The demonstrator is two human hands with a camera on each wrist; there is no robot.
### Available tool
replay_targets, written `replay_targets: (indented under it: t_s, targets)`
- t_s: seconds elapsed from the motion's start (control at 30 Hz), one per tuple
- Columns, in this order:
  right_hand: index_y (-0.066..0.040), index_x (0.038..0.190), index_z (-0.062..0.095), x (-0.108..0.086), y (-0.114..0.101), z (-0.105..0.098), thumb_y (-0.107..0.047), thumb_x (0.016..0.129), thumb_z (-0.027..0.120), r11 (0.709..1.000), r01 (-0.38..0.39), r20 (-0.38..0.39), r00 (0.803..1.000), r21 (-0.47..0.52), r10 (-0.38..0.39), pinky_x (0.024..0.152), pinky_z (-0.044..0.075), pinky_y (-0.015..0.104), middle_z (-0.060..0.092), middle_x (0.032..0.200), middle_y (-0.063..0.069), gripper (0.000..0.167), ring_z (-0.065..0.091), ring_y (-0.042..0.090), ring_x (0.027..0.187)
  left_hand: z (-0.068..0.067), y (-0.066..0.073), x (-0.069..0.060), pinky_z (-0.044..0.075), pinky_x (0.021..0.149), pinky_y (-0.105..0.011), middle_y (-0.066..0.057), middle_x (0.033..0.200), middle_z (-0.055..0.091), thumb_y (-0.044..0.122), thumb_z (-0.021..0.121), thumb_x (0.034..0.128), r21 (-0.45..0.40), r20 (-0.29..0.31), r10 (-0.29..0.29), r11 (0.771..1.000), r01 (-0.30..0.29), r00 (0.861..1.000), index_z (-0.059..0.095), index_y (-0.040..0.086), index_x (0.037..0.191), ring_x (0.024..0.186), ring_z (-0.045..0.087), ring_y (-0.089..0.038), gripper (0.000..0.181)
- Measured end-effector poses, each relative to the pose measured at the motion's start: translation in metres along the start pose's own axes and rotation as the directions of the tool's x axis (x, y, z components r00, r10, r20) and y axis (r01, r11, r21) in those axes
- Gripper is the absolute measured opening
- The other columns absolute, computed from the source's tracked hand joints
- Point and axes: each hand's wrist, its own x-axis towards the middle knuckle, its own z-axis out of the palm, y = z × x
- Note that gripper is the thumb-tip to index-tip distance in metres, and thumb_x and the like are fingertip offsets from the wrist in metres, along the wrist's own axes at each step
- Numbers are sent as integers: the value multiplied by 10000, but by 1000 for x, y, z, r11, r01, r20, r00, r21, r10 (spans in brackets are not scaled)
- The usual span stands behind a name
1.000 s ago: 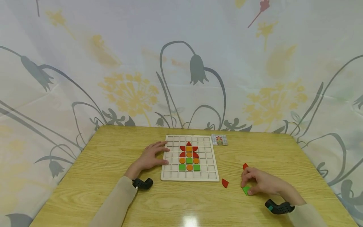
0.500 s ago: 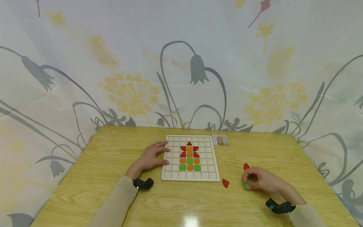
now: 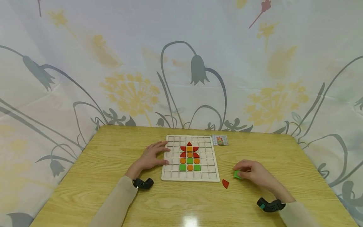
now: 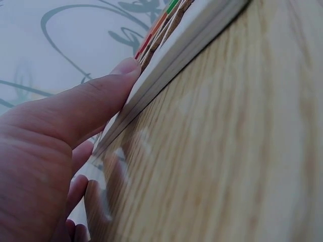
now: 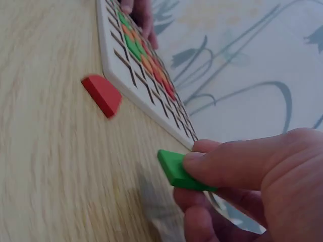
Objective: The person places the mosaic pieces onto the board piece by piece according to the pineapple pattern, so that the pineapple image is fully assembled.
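My left hand (image 3: pixel 149 156) rests at the left edge of a white grid board (image 3: pixel 171 175), fingers spread. In the left wrist view, its thumb (image 4: pixel 96 103) touches the board's side. Red, orange and green tiles sit in the middle cells, with a red triangle (image 3: pixel 189 143) at the top and an orange circle (image 3: pixel 190 167) in the bottom row. To the right of the board, my right hand (image 3: pixel 256 173) pinches a green square tile (image 5: pixel 176 169) between thumb and fingers, above the table. A red quarter-circle tile (image 3: pixel 225 183) lies between that hand and the board.
A small picture card (image 3: pixel 220 140) showing a similar coloured figure lies by the board's upper right corner. The wooden table (image 3: pixel 113 138) ends at a flower-printed curtain (image 3: pixel 136 63) behind. Another red tile seen earlier is hidden by my right hand.
My right hand has picked the green tile up off the table and carried it left and away from me, towards the board. My left hand has stayed in place.
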Motion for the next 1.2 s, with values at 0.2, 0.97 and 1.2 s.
replay_targets:
  t_s: [0.2, 0.97, 1.2]
  targets:
    - [-36, 1047, 739, 15, -15, 24, -59, 933, 689, 993, 107, -83, 991, 48, -103, 700, 541, 270, 683, 1065, 106, 127, 631, 113, 862, -1, 2, 0, 132, 1148, -631, -77, 1587, 354, 389, 759, 877, -11, -1, 3, 1000, -3, 1000, 644, 152, 1330, 1473, 223, -370, 524]
    - [-133, 913, 766, 77, -62, 107, -86, 882, 761, 965, 205, -57, 979, 166, -198, 715, 555, 272, 687, 941, -4, 56, 647, 123, 843, -2, 2, 0, 143, 1133, -653, -114, 1574, 368, 370, 762, 875, -9, -11, 26, 1000, -26, 1000, 651, 128, 1316, 1462, 236, -400, 515]
    - [-125, 962, 748, 77, -62, 113, -112, 897, 753, 975, 186, 24, 981, 123, -190, 636, 507, 254, 659, 886, -44, 66, 586, 89, 730, -2, 2, 0, 147, 1136, -647, -111, 1575, 366, 383, 754, 879, 3, -2, 20, 1000, -20, 1000, 650, 129, 1314, 1462, 240, -391, 515]
